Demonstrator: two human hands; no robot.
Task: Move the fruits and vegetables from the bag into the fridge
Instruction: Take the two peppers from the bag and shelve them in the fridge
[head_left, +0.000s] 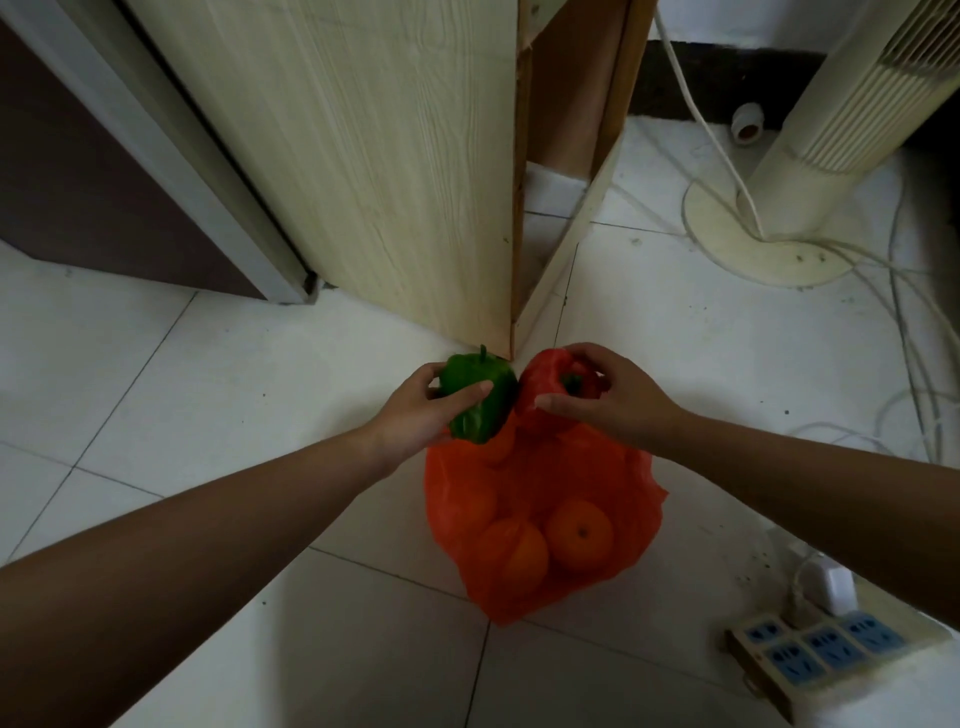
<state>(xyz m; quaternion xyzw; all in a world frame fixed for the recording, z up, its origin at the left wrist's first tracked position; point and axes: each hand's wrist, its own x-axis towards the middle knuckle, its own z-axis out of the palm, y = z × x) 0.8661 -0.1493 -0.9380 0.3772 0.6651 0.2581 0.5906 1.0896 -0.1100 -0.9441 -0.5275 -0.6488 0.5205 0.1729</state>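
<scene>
Left hand (415, 415) grasps a green pepper (480, 400) just above the bag (545, 519); right hand (613, 400) grips a red pepper (550, 384) at the bag's mouth. Both peppers look light, firm and smooth-skinned: hold round the body.

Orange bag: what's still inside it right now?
Through the orange bag, at least two oranges show, one more is faint. The right hand grips a red pepper at its mouth. Anything underneath is hidden.

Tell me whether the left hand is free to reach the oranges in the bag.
Probably not yet: the left hand is shut on the green pepper, though the oranges lie uncovered in the open bag.
</scene>
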